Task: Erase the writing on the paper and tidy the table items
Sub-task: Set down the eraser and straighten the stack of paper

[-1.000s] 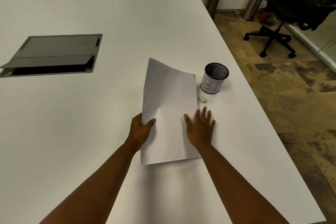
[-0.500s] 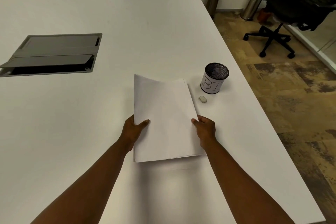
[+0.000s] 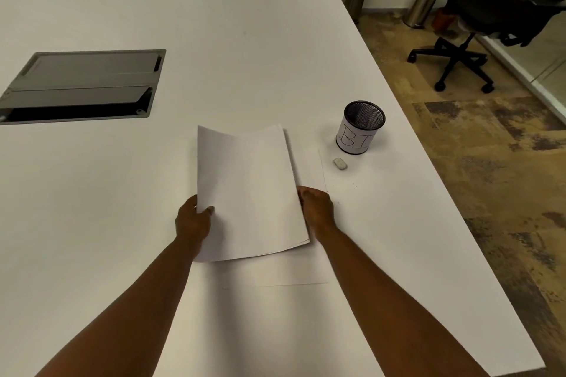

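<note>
Both hands [image 3: 193,219] [image 3: 317,208] have lifted the papers [image 3: 248,190] higher.

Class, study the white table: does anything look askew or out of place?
The small white eraser lies loose beside the black mesh cup, and the held white paper sheets are fanned, edges misaligned.

papers [image 3: 248,190] between hands | eraser [image 3: 340,163] right of papers | cup [image 3: 360,128] behind eraser (near table [image 3: 122,223] edge)
</note>
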The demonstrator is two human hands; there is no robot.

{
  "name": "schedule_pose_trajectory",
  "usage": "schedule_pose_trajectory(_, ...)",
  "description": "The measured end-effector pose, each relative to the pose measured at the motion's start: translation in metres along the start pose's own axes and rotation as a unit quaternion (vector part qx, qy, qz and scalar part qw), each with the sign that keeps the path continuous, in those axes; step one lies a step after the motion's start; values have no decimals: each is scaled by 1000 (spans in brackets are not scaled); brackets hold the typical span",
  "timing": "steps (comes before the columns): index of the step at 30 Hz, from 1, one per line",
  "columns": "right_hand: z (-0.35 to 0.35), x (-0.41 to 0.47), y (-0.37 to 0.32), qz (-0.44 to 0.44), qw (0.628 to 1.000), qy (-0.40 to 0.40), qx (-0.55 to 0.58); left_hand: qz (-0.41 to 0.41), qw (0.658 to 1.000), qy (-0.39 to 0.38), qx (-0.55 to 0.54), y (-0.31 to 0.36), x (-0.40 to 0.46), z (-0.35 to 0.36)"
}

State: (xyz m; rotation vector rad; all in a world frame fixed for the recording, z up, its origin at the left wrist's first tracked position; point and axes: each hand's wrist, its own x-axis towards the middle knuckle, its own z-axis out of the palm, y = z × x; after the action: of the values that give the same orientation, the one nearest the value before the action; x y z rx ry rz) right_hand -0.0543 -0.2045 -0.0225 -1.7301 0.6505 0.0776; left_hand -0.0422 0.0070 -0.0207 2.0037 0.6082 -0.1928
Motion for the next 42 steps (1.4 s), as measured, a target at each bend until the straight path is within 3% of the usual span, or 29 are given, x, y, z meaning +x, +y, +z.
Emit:
schedule_pose_trajectory(3, 5, -10, 27, -167, 957, -25, -236, 17, 998, 30, 50, -11, 3, -3)
schedule_pose_trajectory(6, 0, -13, 59, -225, 875, -92, -419, 20, 996, 46, 78, -13, 0, -2)
schedule_pose_trajectory(11, -18, -10, 76, -221, 850, -58, -475, 43, 996, 38, 62, -11, -5, 6)
schedule_pose_trajectory(13, -18, -7, 72, -211, 857, -68, -466, 34, 998, 25, 37, -10, -6, 9)
schedule_pose_trajectory(16, -13, -5, 64, -197, 903, -87, -371, 24, 999, 10, 23, -7, -8, 12)
schedule_pose_trajectory(19, -8, -10, 61, -181, 944, 4, -277, 23, 999, 8, 33, -8, -7, 11)
schedule_pose_trajectory(21, -8, -14, 62, -152, 937, 71, -306, 13, 999, 5, 29, -7, -7, 10)
schedule_pose_trajectory(25, -1, -21, 65, -153, 924, 17, -350, -10, 999, -34, 18, -5, -10, 11)
schedule_pose_trajectory(29, 6, -21, 62, -160, 936, -6, -314, -33, 997, -67, -20, 2, -9, 11)
schedule_pose_trajectory(33, 2, -21, 58, -102, 974, -14, -201, -70, 987, -122, -75, 13, 1, 9)
schedule_pose_trajectory(36, 2, -21, 57, -94, 981, -8, -169, -84, 979, -164, -90, 20, 5, 10)
schedule_pose_trajectory(40, 1, -21, 55, -84, 983, -12, -165, -81, 980, -172, -58, 21, 12, 10)
schedule_pose_trajectory(42, -1, -22, 54, -93, 980, -16, -174, -68, 987, -139, -35, 19, 10, 10)
